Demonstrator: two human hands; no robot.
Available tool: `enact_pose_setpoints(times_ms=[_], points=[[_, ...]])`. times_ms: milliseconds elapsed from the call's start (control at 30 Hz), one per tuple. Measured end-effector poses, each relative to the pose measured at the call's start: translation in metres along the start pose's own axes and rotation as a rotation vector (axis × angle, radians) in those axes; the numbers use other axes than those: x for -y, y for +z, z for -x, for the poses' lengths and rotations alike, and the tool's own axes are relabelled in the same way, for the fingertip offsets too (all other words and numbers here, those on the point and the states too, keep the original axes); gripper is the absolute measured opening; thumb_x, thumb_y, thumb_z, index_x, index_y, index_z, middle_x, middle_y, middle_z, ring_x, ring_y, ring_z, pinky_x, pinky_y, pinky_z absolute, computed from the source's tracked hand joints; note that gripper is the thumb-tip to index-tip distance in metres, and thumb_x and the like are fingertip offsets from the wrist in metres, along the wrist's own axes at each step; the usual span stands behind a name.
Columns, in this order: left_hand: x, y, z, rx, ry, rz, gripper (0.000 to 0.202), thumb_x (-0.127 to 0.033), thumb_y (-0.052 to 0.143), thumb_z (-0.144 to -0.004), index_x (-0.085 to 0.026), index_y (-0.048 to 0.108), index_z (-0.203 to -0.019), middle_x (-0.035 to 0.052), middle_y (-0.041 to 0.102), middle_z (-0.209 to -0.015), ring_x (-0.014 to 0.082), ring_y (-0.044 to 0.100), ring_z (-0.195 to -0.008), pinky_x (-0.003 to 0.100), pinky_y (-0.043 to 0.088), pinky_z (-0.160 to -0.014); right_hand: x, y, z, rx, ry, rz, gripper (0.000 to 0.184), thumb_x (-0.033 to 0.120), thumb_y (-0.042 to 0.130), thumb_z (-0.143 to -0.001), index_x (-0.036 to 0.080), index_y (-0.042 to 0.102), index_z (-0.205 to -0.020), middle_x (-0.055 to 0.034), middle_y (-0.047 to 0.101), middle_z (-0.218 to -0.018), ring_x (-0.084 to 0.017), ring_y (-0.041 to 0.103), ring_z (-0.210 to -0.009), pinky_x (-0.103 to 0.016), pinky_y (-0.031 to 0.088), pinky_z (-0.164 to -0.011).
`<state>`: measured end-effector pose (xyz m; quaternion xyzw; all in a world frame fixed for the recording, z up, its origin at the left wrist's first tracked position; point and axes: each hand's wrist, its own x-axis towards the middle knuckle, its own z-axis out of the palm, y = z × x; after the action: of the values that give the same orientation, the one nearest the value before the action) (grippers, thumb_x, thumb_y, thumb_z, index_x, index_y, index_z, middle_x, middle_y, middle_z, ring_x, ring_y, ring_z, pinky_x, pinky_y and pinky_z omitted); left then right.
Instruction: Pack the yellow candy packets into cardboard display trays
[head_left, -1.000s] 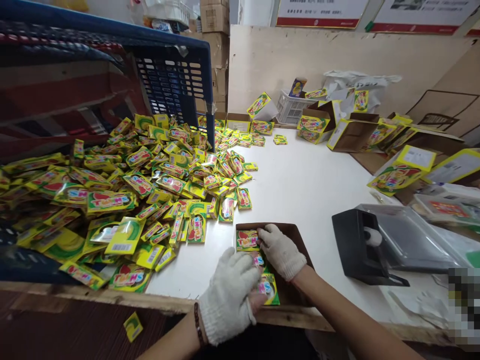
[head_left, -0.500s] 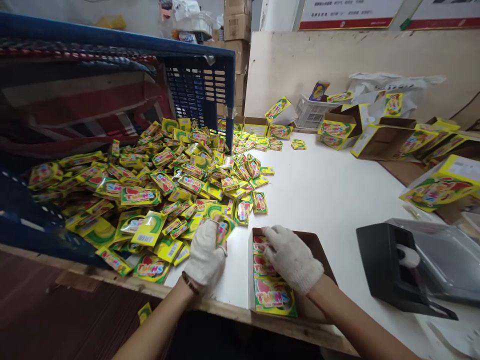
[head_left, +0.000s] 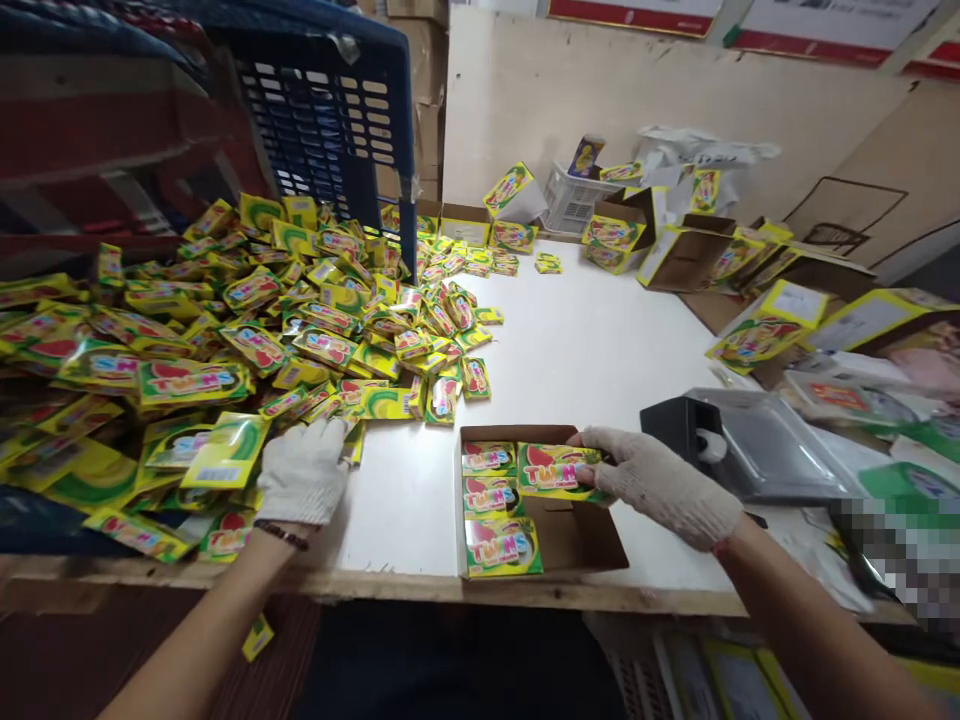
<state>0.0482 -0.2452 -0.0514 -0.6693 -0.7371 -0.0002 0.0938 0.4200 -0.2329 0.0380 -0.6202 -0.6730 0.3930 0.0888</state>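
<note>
My right hand, in a white knit glove, pinches the right end of a yellow-green candy packet marked TWINS. The packet lies flat at the upper right of an open cardboard box. Down the box's left side are three similar packets, the nearest being a packet with its print facing up. My left hand, gloved too and wearing a dark bead bracelet, reaches to the near edge of a large packet pile. Its fingers look stretched forward and apart, their tips partly hidden among the packets.
A blue plastic crate lies on its side behind the pile. Right of the box stand a black tape dispenser and a clear plastic tray. Open printed boxes and a white basket line the back board.
My left hand has moved left along the pile, away from the packet it was touching. My right hand has shifted right and now holds a packet over the box. The view has turned right.
</note>
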Motion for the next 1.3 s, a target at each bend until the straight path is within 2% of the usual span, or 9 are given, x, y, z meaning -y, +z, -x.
enact_pose_setpoints(times_ms=[133,267,367,500,600,700,867,1067,1300], points=[[-0.007,-0.012,0.01,-0.018,-0.089,0.487,0.035,-0.038,0.046,-0.087,-0.017,0.067,-0.104,0.0097,0.071,-0.102,0.0269,0.064,-0.094,0.038,0.05,-0.082,0.001,0.026,-0.002,-0.032,-0.181,-0.055,0.027,0.031,0.056,-0.079,0.019,0.063,-0.101,-0.0036,0.069,-0.092,-0.018,0.063,-0.081,-0.029,0.053,-0.07],[-0.046,-0.033,0.024,0.067,0.062,1.095,0.043,-0.042,0.054,-0.082,-0.02,0.069,-0.115,0.0032,0.071,-0.117,0.0236,0.064,-0.109,0.036,0.052,-0.096,0.03,0.052,-0.013,-0.113,-0.524,0.017,0.019,0.014,0.052,-0.076,0.02,0.06,-0.092,-0.0074,0.065,-0.109,-0.021,0.06,-0.105,-0.036,0.049,-0.092],[-0.072,-0.049,0.023,0.122,0.215,1.234,0.041,-0.031,0.052,-0.081,-0.022,0.069,-0.117,0.0013,0.069,-0.122,0.0217,0.062,-0.114,0.039,0.048,-0.104,0.04,0.056,-0.023,-0.1,-0.681,0.041,0.024,0.006,0.047,-0.075,0.02,0.056,-0.092,-0.01,0.061,-0.12,-0.022,0.056,-0.115,-0.039,0.046,-0.098],[-0.091,-0.056,0.013,0.107,0.221,1.309,0.036,-0.034,0.048,-0.087,-0.02,0.07,-0.112,0.0044,0.073,-0.11,0.0217,0.064,-0.108,0.038,0.054,-0.096,0.019,0.055,-0.033,-0.103,-0.61,0.018,0.025,0.01,0.048,-0.079,0.021,0.053,-0.101,-0.0075,0.063,-0.109,-0.02,0.06,-0.1,-0.038,0.05,-0.091],[-0.103,-0.05,0.021,-0.104,0.138,1.262,0.031,-0.035,0.045,-0.093,-0.019,0.066,-0.108,0.0064,0.072,-0.102,0.02,0.065,-0.098,0.034,0.054,-0.086,-0.01,0.063,-0.039,-0.195,-0.571,-0.011,0.042,0.012,0.047,-0.081,0.021,0.049,-0.122,-0.0096,0.059,-0.121,-0.021,0.058,-0.11,-0.039,0.048,-0.096],[-0.118,-0.039,0.05,-0.327,0.321,1.048,0.019,-0.027,0.047,-0.094,-0.02,0.064,-0.087,0.0045,0.067,-0.083,0.0178,0.062,-0.081,0.032,0.05,-0.076,-0.03,0.075,-0.043,-0.143,-0.594,0.106,0.052,0.011,0.048,-0.082,0.017,0.045,-0.134,-0.0129,0.054,-0.127,-0.021,0.055,-0.116,-0.038,0.047,-0.099],[-0.142,-0.021,0.097,-0.132,0.798,0.643,0.02,-0.036,0.064,-0.083,-0.019,0.06,-0.094,0.0044,0.065,-0.092,0.0234,0.058,-0.087,0.042,0.045,-0.084,-0.018,0.084,-0.048,-0.141,-0.675,0.496,0.054,0.012,0.06,-0.076,0.012,0.052,-0.13,-0.0155,0.059,-0.122,-0.028,0.053,-0.115,-0.045,0.044,-0.099],[-0.145,-0.011,0.096,-0.099,0.812,0.498,0.016,-0.016,0.06,-0.079,-0.021,0.058,-0.094,0.002,0.066,-0.095,0.0224,0.058,-0.088,0.043,0.041,-0.089,0.01,0.066,-0.047,-0.056,-0.65,0.622,0.054,0.017,0.06,-0.08,0.012,0.049,-0.133,-0.0143,0.066,-0.115,-0.027,0.061,-0.1,-0.041,0.045,-0.089],[-0.149,-0.009,0.097,-0.17,0.813,0.491,0.015,-0.014,0.061,-0.077,-0.021,0.058,-0.09,0.0013,0.066,-0.09,0.0222,0.058,-0.084,0.042,0.041,-0.084,0.0,0.067,-0.044,-0.052,-0.596,0.736,0.035,0.032,0.058,-0.087,0.012,0.058,-0.115,-0.0132,0.066,-0.106,-0.026,0.06,-0.093,-0.037,0.042,-0.082]])
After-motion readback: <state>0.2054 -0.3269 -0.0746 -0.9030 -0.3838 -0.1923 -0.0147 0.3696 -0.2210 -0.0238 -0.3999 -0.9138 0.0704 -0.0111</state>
